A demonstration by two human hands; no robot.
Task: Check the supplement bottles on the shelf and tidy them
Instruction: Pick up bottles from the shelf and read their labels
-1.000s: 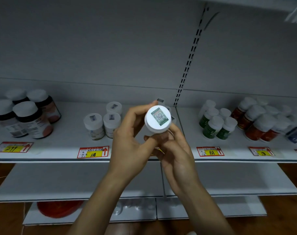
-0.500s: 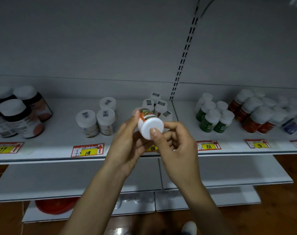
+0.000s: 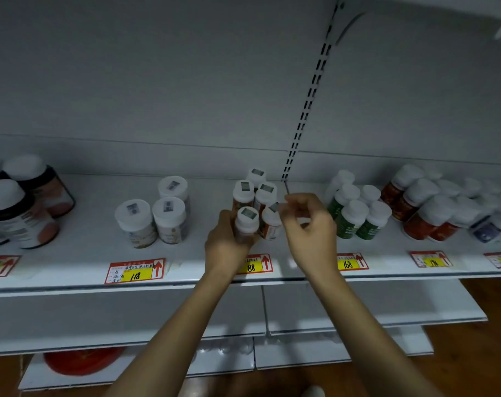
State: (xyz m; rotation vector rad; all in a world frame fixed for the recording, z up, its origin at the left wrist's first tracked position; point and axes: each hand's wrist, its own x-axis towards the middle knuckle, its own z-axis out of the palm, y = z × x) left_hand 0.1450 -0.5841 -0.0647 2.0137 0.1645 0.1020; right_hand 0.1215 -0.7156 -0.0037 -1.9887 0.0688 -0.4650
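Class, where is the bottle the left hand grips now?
Head view, centre: the bottle stands on the shelf at the front left of the orange-labelled cluster, just behind the 88 price tag.

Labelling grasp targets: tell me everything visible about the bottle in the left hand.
The small supplement bottle has a round white plastic-looking cap with a dark square sticker on top. Its body is blurred and the label is unreadable. It stands upright at the front left of a five-bottle cluster on the white shelf, behind the 88 price tag. The left hand grips its left side and lower body, hiding the base. A neighbouring bottle sits close on its right; contact unclear.
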